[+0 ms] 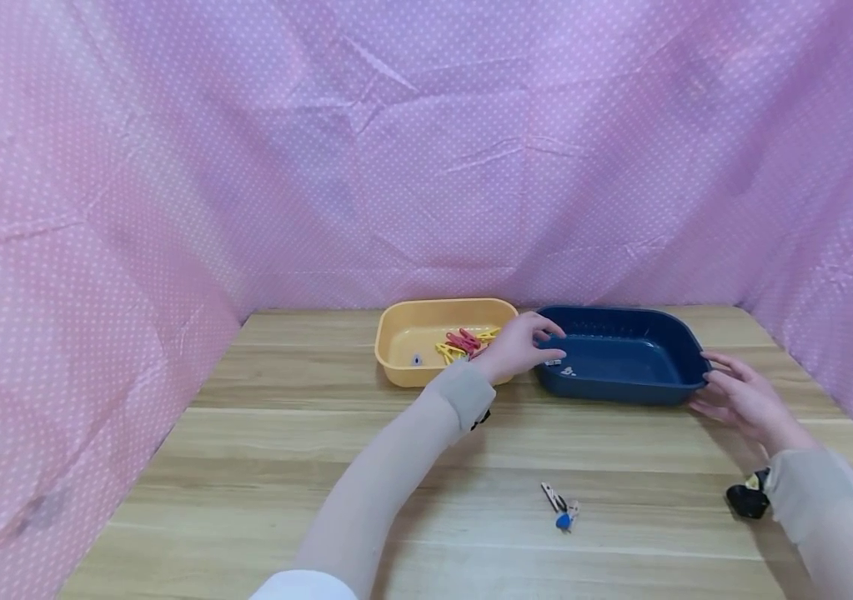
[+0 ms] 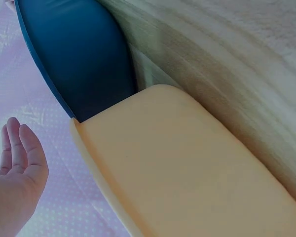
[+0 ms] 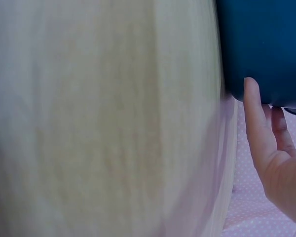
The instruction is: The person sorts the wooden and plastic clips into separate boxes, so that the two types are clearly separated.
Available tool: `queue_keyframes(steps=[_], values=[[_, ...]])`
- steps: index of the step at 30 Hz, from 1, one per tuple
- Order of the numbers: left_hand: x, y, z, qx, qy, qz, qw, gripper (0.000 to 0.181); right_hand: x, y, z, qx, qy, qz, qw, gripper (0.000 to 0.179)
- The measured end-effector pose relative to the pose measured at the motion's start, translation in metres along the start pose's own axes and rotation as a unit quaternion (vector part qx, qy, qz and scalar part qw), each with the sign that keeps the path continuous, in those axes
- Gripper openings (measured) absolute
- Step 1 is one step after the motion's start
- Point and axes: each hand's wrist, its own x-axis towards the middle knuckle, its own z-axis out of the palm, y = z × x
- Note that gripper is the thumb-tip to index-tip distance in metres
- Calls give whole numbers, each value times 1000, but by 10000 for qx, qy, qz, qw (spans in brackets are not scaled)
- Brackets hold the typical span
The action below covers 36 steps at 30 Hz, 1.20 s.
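Observation:
My left hand [image 1: 516, 346] hovers where the two bins meet, its fingers spread and holding nothing visible. In the left wrist view that hand [image 2: 17, 173] appears above the rim level, palm bare. My right hand [image 1: 749, 400] touches the right end of the dark blue bin [image 1: 621, 395] with its fingers fairly straight. One digit of the right hand [image 3: 276, 158] lies along the bin's outer wall in the right wrist view. A few small pale pieces [image 1: 568, 372] lie inside the blue bin. Left of it stands the yellow bin [image 1: 396, 377], containing red clothespins [image 1: 462, 340] and yellow clothespins [image 1: 449, 353].
On the wooden table [image 1: 268, 467] in front of the bins lie a wooden clothespin [image 1: 550, 496] and a small blue piece [image 1: 564, 522]. A small greyish piece [image 1: 417, 360] sits in the yellow bin. Pink dotted cloth [image 1: 426, 167] hangs behind and along both sides.

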Motion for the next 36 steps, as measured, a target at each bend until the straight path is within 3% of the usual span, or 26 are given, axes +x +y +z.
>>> queue_keyframes(steps=[14, 24, 36], values=[[-6, -1, 3, 355, 12, 342, 9988, 26, -1, 0, -1, 33, 11, -42, 10000, 45], [-22, 2, 6, 174, -78, 279, 9994, 24, -1, -1, -2, -69, -80, 45, 9999, 42], [-44, 9, 6, 75, -356, 539, 9979, 27, -1, 1, -6, -90, -29, -8, 10000, 38]])
